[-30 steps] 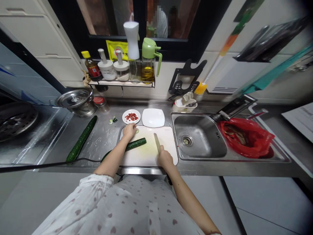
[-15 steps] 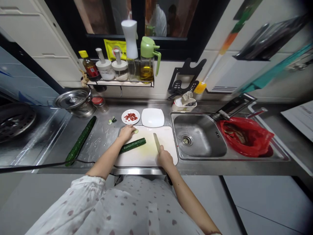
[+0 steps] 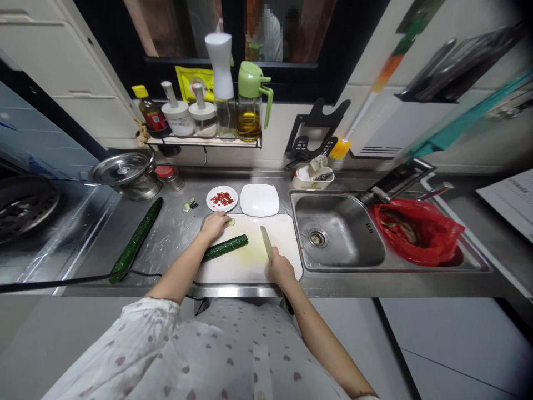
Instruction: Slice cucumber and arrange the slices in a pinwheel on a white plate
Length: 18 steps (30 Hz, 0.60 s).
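Observation:
On the white cutting board (image 3: 287, 239) lies a cut length of cucumber (image 3: 225, 248), its left part passing behind my left forearm. My left hand (image 3: 215, 224) is curled at the board's upper left, fingertips closed on a pale round cucumber slice (image 3: 231, 221). Toward the board's right side, my right hand (image 3: 280, 268) is wrapped round the handle of a kitchen knife (image 3: 266, 241). The blade points away from me, apart from the cucumber. A second, longer cucumber (image 3: 137, 240) rests on the steel counter at the left.
Behind the board stand a plate of chopped red pieces (image 3: 210, 204) and a white square plate (image 3: 260, 200). Cucumber ends (image 3: 190, 205) lie on the counter. The sink (image 3: 339, 233) is to the right, with a red plastic bag (image 3: 433, 239). A dark cable (image 3: 83, 282) crosses at left.

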### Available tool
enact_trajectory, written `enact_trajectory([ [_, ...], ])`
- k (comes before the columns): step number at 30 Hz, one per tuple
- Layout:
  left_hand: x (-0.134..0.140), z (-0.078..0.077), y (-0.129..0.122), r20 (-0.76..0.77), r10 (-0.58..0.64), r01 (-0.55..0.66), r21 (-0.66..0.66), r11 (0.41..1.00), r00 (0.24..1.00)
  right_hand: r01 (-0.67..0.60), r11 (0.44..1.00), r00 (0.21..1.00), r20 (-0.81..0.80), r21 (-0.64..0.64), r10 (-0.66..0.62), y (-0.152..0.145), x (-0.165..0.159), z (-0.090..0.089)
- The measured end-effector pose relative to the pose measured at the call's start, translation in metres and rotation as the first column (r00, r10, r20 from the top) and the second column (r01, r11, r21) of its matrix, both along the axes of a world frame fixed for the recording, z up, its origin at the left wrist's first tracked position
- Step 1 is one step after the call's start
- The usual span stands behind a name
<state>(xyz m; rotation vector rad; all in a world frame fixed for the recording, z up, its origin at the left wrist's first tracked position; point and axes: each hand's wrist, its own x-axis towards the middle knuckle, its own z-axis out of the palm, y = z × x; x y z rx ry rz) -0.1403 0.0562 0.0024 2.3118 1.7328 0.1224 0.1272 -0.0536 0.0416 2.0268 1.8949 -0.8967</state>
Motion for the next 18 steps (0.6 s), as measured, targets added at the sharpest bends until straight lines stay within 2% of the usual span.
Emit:
enact_trajectory([
  [11,0.0,-0.003,0.003,0.014,0.032,-0.032,-0.02,0.999,0.999,-0.022,1.0,1.0,0.001,-0.006,0.022,0.0,0.0,0.003],
  [18,0.004,-0.006,-0.011,0.051,0.302,-0.303,0.023,0.953,0.952,-0.017,1.0,1.0,0.002,-0.013,0.017,0.001,0.0,0.001],
])
